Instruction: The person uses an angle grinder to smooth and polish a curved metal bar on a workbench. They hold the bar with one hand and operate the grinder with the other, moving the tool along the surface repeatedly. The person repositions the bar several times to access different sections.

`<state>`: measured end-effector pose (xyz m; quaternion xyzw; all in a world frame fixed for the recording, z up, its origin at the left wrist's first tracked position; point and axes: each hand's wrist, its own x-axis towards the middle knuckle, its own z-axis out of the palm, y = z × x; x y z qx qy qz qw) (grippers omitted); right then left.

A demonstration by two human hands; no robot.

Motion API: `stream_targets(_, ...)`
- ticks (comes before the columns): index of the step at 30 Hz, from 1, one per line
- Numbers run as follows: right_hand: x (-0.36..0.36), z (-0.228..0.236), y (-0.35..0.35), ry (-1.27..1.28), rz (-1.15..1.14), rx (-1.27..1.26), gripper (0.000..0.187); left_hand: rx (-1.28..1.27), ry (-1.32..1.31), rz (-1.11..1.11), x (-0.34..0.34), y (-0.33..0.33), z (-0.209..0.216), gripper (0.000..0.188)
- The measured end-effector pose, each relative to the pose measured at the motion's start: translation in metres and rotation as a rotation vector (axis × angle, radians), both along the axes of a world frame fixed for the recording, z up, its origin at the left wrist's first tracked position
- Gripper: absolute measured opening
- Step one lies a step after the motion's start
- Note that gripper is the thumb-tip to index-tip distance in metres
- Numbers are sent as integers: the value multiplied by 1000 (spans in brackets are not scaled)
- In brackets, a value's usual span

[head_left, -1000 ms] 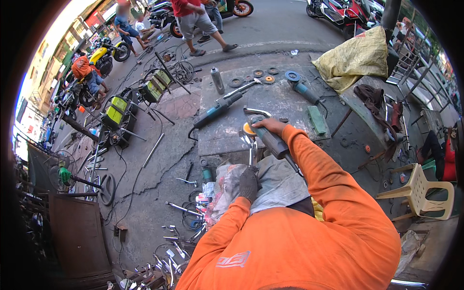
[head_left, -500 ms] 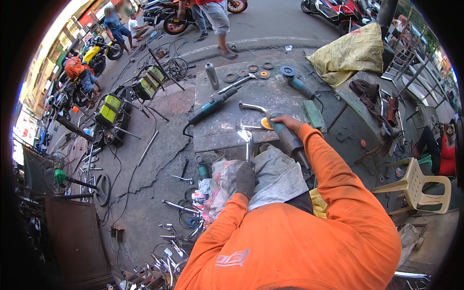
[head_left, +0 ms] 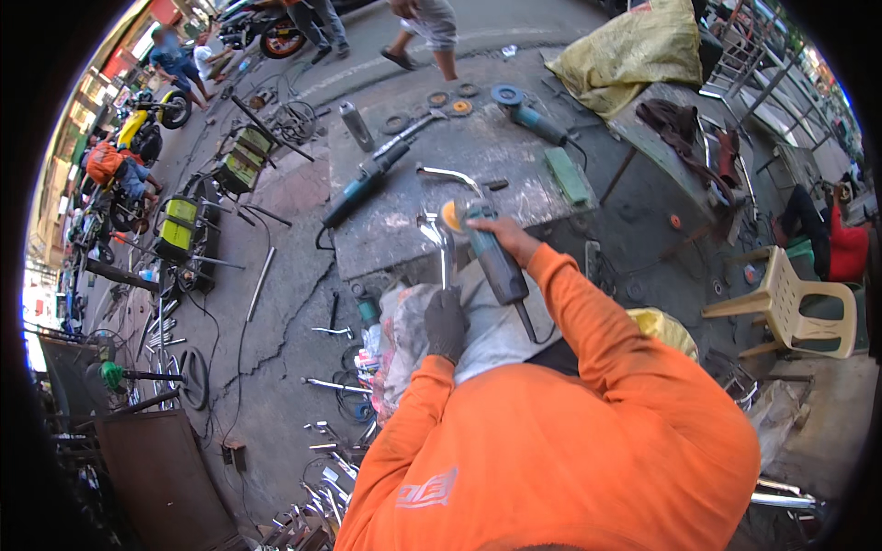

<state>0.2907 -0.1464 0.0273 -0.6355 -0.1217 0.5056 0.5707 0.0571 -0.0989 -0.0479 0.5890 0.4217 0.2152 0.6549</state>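
Observation:
My left hand (head_left: 446, 323), in a dark glove, is closed around the lower end of a shiny bent metal tube (head_left: 447, 259) and rests over the cloth on my lap. The tube stands out toward the worktable, its forked end (head_left: 427, 223) farthest from me. My bare right hand (head_left: 505, 237) grips an angle grinder (head_left: 496, 268) by its head. Its yellow disc (head_left: 451, 216) sits close beside the tube's far end; I cannot tell whether they touch. A second bent chrome tube (head_left: 452, 173) lies on the worktable (head_left: 367, 248) just beyond.
On the table are a second grinder (head_left: 367, 186), a third with a blue disc (head_left: 537, 121), a green block (head_left: 565, 176), a spray can (head_left: 356, 127) and several discs (head_left: 461, 107). Green machines (head_left: 176, 230) stand left; a plastic chair (head_left: 781, 298) is at right. Metal parts litter the lower left.
The grinder has come closer to the tube's far end and its body has swung round. My view has shifted, so the table sits farther left and up. A passer-by's legs have moved.

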Motion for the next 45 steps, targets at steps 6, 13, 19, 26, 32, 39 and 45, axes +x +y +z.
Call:
stream_targets(6, -25, 17, -3, -27, 28, 131, 50, 784, 197, -135, -4, 8, -22, 18)
stream_targets(13, -2, -13, -23, 130, -19, 35, 47, 544, 36, -34, -4, 8, -14, 34)
stream_targets(19, 61, -28, -16, 295, 4, 7, 59, -99, 61, 33, -1, -3, 20, 33)
stream_targets(26, 49, -16, -7, 270, 80, -52, 53, -69, 98, 39, 1, -4, 42, 36)
stream_targets(32, 20, -4, -12, 213, 143, -48, 52, -101, 84, 70, 0, -12, 44, 33)
stream_targets(39, 58, -31, -38, 316, 23, 4, 57, 49, 149, -109, -3, -1, 72, 32)
stream_targets(45, 65, -51, -51, 523, 25, 139, 59, 392, 416, -379, -7, 62, 111, 43)
